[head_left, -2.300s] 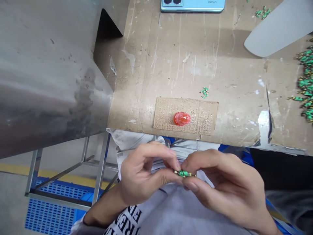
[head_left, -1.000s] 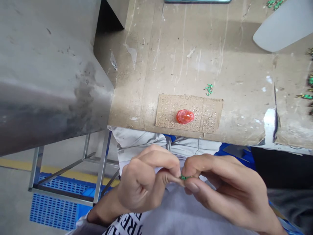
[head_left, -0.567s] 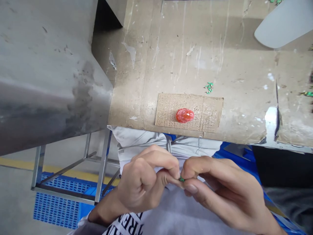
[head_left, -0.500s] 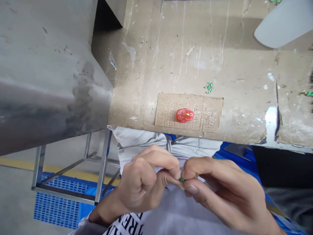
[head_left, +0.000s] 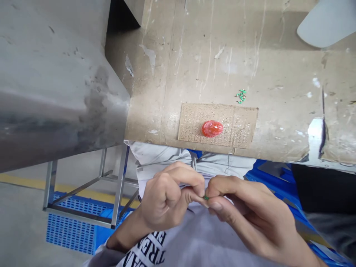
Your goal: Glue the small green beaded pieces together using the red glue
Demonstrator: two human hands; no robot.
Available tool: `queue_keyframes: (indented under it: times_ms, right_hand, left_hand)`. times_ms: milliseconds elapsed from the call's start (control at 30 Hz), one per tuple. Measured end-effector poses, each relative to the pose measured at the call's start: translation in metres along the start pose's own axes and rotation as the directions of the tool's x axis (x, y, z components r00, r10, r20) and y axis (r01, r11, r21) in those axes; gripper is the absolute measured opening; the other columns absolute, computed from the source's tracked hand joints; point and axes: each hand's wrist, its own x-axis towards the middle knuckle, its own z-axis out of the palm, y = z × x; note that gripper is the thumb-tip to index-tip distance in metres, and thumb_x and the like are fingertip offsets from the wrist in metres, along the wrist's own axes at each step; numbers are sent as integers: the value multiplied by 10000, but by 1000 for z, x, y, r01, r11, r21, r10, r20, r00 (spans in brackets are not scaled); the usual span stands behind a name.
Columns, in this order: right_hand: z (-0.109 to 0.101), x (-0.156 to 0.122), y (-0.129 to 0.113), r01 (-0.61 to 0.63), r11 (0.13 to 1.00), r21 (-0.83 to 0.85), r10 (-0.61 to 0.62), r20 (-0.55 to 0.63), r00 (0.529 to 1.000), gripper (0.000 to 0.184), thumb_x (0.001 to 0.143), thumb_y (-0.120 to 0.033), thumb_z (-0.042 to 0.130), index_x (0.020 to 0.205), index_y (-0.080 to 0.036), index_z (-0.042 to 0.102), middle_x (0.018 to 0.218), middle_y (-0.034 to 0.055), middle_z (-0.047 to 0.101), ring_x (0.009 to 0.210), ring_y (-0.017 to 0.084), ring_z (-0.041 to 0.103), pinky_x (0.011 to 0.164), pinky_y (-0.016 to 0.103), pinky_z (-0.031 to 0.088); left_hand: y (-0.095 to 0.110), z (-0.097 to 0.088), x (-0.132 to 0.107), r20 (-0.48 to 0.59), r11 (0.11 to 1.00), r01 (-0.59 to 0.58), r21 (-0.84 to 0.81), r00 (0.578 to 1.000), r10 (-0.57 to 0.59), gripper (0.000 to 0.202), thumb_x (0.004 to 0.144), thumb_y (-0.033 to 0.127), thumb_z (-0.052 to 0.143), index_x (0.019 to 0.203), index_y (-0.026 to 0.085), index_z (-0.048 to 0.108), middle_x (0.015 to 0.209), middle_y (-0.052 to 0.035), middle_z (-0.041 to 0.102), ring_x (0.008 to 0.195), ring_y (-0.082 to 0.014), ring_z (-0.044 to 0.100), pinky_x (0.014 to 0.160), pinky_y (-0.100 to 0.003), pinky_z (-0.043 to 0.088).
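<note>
The grip of the left hand [head_left: 164, 202] is closed: thumb and forefinger are pinched together on a small green part [head_left: 206, 197]. The grip of the right hand [head_left: 250, 218] is closed the same way on the same part from the opposite side, so the 2 sets of fingertips meet. Only a speck of green shows between them; the part's shape cannot be made out. The other fingers of both hands are curled in.

The part is held over the person's lap, above a pale shirt [head_left: 194, 241] with black lettering. It sits below the near edge of the surface [head_left: 194, 55] and clear of it.

On the surface, just beyond that edge and in line with the hands, lies a rectangular cardboard patch [head_left: 241, 126]. 1 red blob [head_left: 212, 128] sits near its middle. A small cluster of green bits [head_left: 241, 96] lies just past the patch's far right corner, apart from it. The surface is brown, scratched and torn at its right end.

A white curved object [head_left: 328, 22] enters at the upper right. A large grey metal housing [head_left: 50, 74] fills the left side and butts against the surface. Beneath it stand a metal frame [head_left: 116, 185] and a blue grid panel [head_left: 69, 230] on the floor.
</note>
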Motion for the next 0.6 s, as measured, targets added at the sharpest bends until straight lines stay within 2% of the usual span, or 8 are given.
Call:
queue_keyframes:
  times_ms: [133, 233, 400, 533, 600]
  right_hand:
    - [-2, -4, 0, -20, 1000, 7, 20, 6, 1000, 104, 1060, -171, 620, 1097, -268, 607, 861, -72, 699, 665, 45, 623, 639, 114, 517]
    - [-5, -7, 0, -31, 998, 59, 32, -16, 999, 157, 1038, -159, 663, 1138, -272, 622, 901, -65, 734, 671, 47, 665, 642, 111, 539]
    - [-9, -8, -3, -30, 997, 74, 34, -48, 998, 182, 991, -134, 723, 1105, -259, 656, 869, -55, 765, 660, 71, 706, 627, 129, 567]
    - [-11, -6, -8, -12, 999, 49, 15, -51, 999, 198, 963, -94, 730, 1080, -245, 676, 859, -48, 781, 656, 74, 718, 637, 121, 578]
    - [-12, -5, -9, 7, 999, 33, -5, -47, 999, 220, 956, -79, 729, 1092, -244, 678, 866, -44, 786, 663, 77, 723, 657, 126, 586]
  left_hand:
    - [-5, 3, 5, -42, 995, -4, -101, 999, 0, 530, 963, 63, 762, 727, 216, 314, 814, 44, 707, 700, -88, 656, 650, -233, 556]
    - [-7, 7, 9, -63, 989, -54, -137, 997, 45, 560, 952, 150, 814, 685, 203, 325, 773, 40, 699, 673, -84, 660, 593, -215, 539]
    - [-6, 11, 13, -91, 993, -70, -92, 994, 62, 493, 954, 254, 824, 701, 206, 404, 730, 43, 695, 617, -93, 667, 539, -227, 548]
    - [-5, 12, 12, -108, 994, -94, -46, 990, 89, 472, 964, 270, 810, 693, 210, 428, 692, 39, 698, 591, -101, 679, 510, -234, 544]
    - [-6, 13, 8, -89, 998, -58, -2, 994, 58, 479, 991, 327, 774, 680, 215, 427, 670, 48, 696, 585, -103, 685, 526, -244, 555]
